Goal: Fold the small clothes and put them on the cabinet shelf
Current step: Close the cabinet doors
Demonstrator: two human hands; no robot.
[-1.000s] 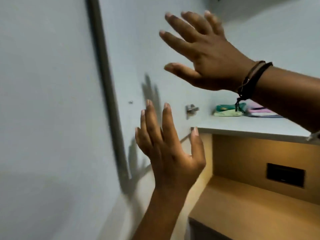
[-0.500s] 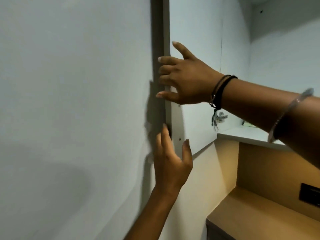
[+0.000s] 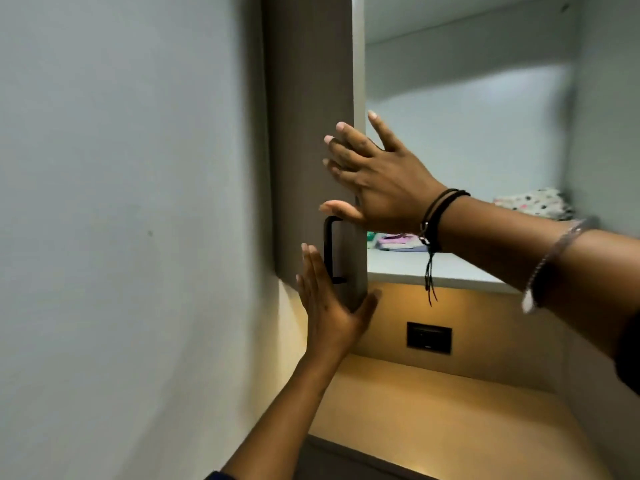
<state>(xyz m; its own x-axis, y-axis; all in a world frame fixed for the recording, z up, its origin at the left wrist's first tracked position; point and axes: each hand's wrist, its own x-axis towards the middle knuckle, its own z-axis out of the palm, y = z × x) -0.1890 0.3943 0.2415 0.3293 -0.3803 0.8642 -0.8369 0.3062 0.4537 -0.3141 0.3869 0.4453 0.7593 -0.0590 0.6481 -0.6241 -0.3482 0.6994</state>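
Both hands are raised at a grey cabinet door (image 3: 308, 133) that stands edge-on to the camera, partly swung across the open cabinet. The right hand (image 3: 377, 181) is spread flat with its fingers (image 3: 346, 131) splayed against the door's outer face near its free edge, the thumb lying just above the top of a black bar handle (image 3: 329, 251); it grips nothing. A black cord bracelet (image 3: 434, 216) circles that wrist with loose ends hanging down, and a thin bangle (image 3: 550, 258) sits further up the forearm. The left hand (image 3: 330, 306) is below, also open, fingers straight and together beside the handle, thumb hooked out under the door's bottom corner — pressing rather than clasping, it holds nothing. Behind the door the pale shelf (image 3: 408, 268) carries the small clothes: a folded stack in pink, green and white (image 3: 394, 241) just past the door's edge, partly hidden by the right wrist, and a spotted white piece (image 3: 533, 202) further right near the side wall. Under the shelf lies a warmly lit wooden recess (image 3: 450, 403) with a dark wall socket (image 3: 428, 337).
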